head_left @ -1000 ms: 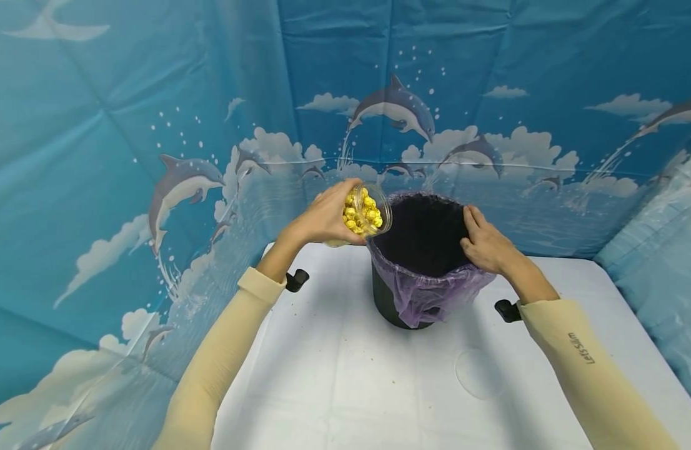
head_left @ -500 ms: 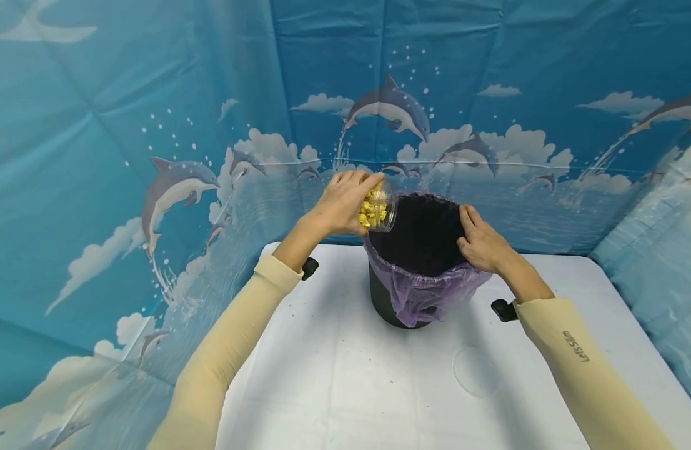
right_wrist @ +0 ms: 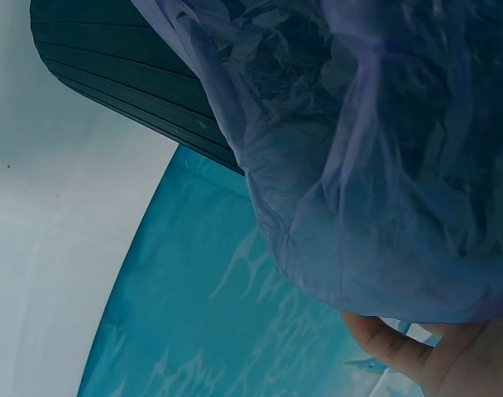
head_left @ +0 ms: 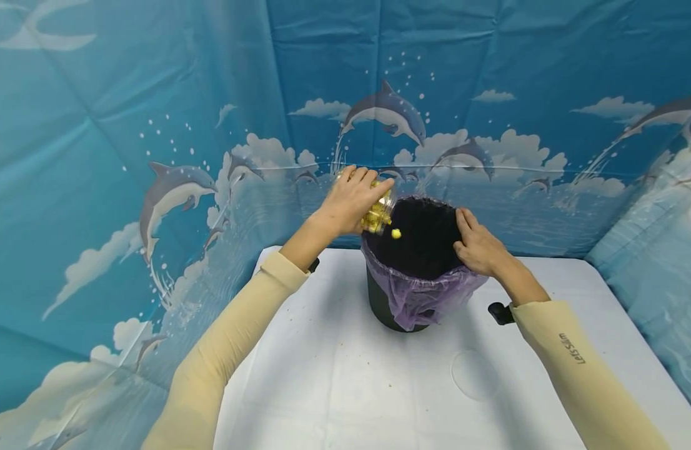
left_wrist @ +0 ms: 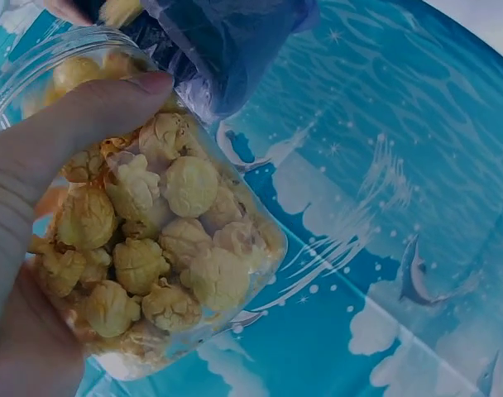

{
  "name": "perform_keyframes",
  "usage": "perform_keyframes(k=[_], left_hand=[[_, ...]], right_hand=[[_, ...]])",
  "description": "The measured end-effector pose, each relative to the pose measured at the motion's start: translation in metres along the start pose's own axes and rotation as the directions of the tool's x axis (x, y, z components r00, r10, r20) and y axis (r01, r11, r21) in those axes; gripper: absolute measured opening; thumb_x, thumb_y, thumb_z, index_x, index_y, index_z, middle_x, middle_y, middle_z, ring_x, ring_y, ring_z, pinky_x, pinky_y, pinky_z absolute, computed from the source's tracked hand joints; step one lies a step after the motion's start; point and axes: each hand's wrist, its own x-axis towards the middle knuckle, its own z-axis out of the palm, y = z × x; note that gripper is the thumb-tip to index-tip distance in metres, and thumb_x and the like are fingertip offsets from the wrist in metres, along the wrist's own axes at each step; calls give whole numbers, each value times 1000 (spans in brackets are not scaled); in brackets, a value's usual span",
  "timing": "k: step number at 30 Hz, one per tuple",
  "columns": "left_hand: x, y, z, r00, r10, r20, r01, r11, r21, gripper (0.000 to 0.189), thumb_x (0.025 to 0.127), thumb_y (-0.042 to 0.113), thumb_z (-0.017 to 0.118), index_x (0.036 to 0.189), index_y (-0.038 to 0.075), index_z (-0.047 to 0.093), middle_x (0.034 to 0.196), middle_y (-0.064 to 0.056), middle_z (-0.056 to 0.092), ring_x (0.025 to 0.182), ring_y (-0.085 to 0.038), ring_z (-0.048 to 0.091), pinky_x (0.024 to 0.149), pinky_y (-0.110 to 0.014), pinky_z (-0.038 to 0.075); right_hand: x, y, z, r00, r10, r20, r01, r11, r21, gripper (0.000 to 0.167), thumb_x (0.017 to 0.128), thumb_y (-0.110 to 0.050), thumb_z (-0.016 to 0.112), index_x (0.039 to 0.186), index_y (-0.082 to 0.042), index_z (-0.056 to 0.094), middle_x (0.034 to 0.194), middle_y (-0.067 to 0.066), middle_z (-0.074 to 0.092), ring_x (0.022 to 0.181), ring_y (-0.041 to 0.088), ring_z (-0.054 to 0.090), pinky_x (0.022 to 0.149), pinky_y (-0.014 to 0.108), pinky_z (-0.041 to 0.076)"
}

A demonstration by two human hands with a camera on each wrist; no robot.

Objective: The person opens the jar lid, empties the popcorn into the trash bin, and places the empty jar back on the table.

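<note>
Left hand (head_left: 347,203) curls its fingers round the jar (left_wrist: 169,240), tipped at the bin's (head_left: 381,304) left rim, right hand (head_left: 480,247) gripping opposite, sleeve (head_left: 567,353) reading "LetsSlim"!

Cream sleeves (head_left: 238,322), folded left cuff (head_left: 285,271), dark "LetsSlim" lettering (head_left: 572,348), black wrist attachments (head_left: 499,313)

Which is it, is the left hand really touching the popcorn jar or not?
Touching. The left wrist view shows it: the left hand grips the popcorn jar, with its thumb lying right across the clear side.
</note>
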Motion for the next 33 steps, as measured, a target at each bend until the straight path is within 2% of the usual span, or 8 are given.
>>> perform_keyframes(k=[6,16,21,24,28,33], left_hand=[[5,3,-4,1000,29,-11,-28,996,82,101,79,41,89,159,23,30,156,-14,42,147,-34,40,129,-53,25],[10,9,-12,998,61,-16,-59,989,138,86,89,27,82,158,22,31,155,-13,43,148,-34,39,130,-53,23],[11,11,-13,997,77,-27,-72,984,164,69,99,22,70,157,23,33,155,-15,44,149,-34,39,130,-53,24],[11,12,-12,996,83,-29,-76,979,191,71,97,20,73,156,23,33,156,-15,43,149,-34,38,130,-53,24],[11,13,-12,996,90,-25,-82,970,230,82,90,21,82,156,24,32,157,-16,42,150,-35,37,129,-52,25],[11,16,-13,992,112,-57,-94,964,247,76,92,18,79,153,24,35,156,-16,44,150,-35,38,129,-52,26]], right_hand=[[0,-1,0,1000,-1,-3,1,1000,2,72,106,-14,36,161,10,-5,168,36,-5,149,63,13,121,70,19],[1,0,1,1000,5,-11,-5,1000,-5,74,106,-15,37,161,10,-5,168,35,-4,149,63,13,121,71,19],[1,1,2,1000,4,-13,-4,1000,-4,74,106,-15,38,161,10,-4,168,35,-4,149,63,14,121,71,19],[1,1,2,1000,2,-19,-2,1000,-5,74,105,-14,39,161,10,-4,168,35,-3,149,63,14,121,71,19],[1,1,3,1000,4,-25,-4,1000,-2,75,105,-15,39,161,9,-4,168,35,-2,148,63,16,120,71,20],[1,0,3,999,6,-36,-6,1000,-6,75,104,-15,39,161,9,-3,168,35,-1,148,63,17,121,70,21]])
